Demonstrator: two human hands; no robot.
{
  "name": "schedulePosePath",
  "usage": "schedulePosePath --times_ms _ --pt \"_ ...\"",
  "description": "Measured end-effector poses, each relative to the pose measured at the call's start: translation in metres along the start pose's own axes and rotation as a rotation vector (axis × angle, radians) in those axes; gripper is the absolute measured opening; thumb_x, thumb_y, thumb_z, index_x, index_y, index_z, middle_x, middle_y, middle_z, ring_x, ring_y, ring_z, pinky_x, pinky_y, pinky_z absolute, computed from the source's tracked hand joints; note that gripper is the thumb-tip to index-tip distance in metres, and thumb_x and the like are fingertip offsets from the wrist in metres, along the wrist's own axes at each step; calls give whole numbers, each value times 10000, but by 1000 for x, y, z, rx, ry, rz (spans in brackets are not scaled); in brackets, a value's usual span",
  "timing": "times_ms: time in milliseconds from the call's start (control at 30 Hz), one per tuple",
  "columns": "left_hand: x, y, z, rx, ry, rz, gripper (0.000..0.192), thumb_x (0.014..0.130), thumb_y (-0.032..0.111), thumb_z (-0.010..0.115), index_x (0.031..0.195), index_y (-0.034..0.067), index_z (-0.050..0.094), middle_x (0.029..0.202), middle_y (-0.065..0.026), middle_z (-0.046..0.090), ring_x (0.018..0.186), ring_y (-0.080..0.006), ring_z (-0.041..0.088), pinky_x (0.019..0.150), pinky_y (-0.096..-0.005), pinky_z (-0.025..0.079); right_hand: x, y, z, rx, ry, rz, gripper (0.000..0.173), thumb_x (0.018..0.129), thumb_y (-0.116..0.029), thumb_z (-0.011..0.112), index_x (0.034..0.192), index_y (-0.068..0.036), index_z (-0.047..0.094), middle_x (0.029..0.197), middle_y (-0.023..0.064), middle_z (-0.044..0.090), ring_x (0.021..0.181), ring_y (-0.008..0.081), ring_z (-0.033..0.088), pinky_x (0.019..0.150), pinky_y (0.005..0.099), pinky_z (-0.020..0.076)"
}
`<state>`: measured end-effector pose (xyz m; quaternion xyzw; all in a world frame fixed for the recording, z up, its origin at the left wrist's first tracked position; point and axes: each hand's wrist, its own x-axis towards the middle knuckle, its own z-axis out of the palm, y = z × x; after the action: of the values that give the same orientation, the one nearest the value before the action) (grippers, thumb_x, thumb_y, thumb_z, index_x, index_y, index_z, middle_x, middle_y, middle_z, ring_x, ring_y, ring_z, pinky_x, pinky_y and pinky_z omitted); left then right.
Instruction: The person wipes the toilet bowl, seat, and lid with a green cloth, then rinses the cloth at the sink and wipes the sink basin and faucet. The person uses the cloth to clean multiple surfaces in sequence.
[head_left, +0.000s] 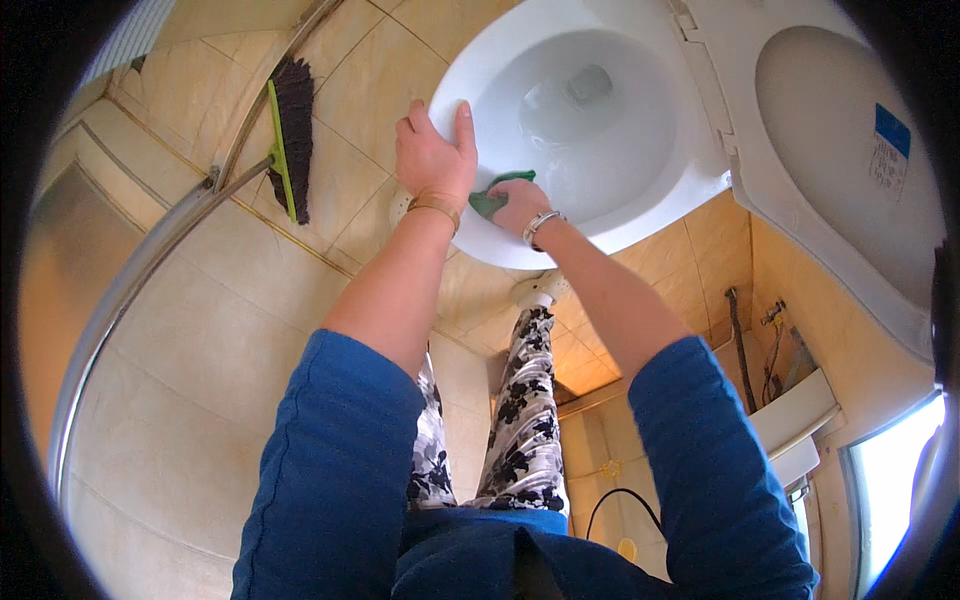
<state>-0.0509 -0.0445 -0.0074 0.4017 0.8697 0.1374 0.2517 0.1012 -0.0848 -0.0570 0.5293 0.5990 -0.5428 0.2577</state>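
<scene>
Before me is a white toilet bowl (487, 90), with a little water at its bottom. My left hand (435, 154) grips the bowl's rim on the left side, thumb on top and fingers over the outer edge. A bracelet circles that wrist. Bunched in my right hand (523, 206) is a green cloth (486, 204), pressed against the rim's near inner side. The right fingertips are partly hidden by the cloth and the hand itself. The raised toilet seat and lid (817, 120) stand to the right, bearing a sticker with writing.
A lime-green floor squeegee or broom head (279, 142) with dark bristles lies on the tiles (352, 97) to the left. A curved metal rail (142, 281) runs along the left. Pipes with a valve (772, 311) are on the right wall. My foot is close to the bowl's base.
</scene>
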Motion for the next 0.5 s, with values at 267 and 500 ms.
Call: schedulePosePath --times_ms 267,500 --pt "1 -2 5 -8 28 17 610 880 510 527 1219 7 466 1076 -221 536 944 -392 562 772 -476 471 27 103 -172 -1656 206 34 262 929 -146 476 1080 -69 676 1183 104 619 1002 282 635 687 403 536" --pt "-1 -1 2 16 50 35 610 874 513 529 1209 6 472 1059 -221 536 924 -393 566 755 -485 472 23 -21 -25 -510 -236 -51 308 830 -231 566 1048 -54 692 1114 179 657 1033 295 639 862 384 512"
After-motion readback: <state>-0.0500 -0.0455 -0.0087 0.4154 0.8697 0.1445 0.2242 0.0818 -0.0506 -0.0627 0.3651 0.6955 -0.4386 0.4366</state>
